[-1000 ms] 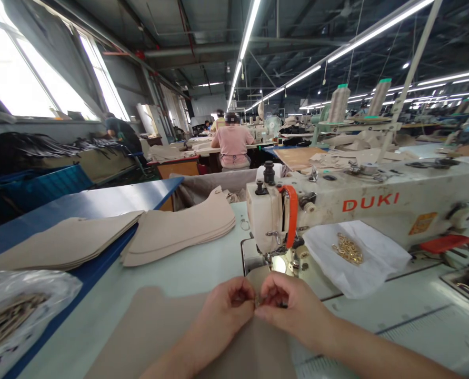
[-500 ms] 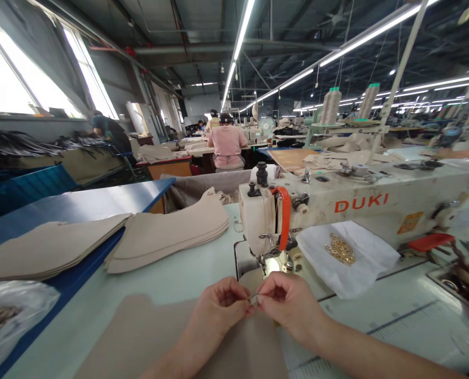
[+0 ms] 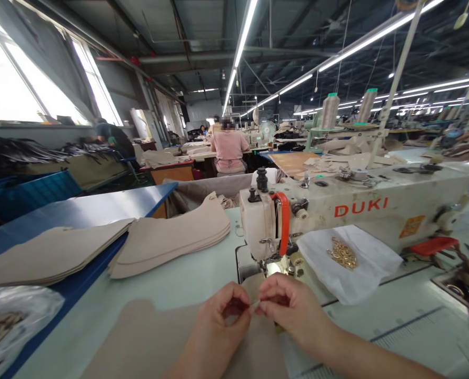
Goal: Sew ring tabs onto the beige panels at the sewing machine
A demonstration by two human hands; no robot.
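Note:
My left hand (image 3: pixel 222 321) and my right hand (image 3: pixel 293 310) meet fingertip to fingertip just in front of the needle of the white DUKI sewing machine (image 3: pixel 360 210). Both are pinched shut on a tiny metal piece (image 3: pixel 255 302) that I cannot make out clearly. Under them lies a beige cut fabric piece (image 3: pixel 147 342) on the pale green table (image 3: pixel 195 273). To the right of the needle, a white cloth (image 3: pixel 356 268) carries a heap of small gold rings (image 3: pixel 341 253).
Two stacks of beige cut pieces (image 3: pixel 171 239) (image 3: pixel 48 252) lie at the left, one on a blue table (image 3: pixel 100 205). A clear plastic bag (image 3: pixel 9 321) sits at the lower left. A person in pink (image 3: pixel 229 150) sits at a bench ahead. Thread cones (image 3: pixel 329 110) stand behind the machine.
My hands stay pinched together at the needle; their fingertips have shifted slightly around the small piece. The view has tilted a little.

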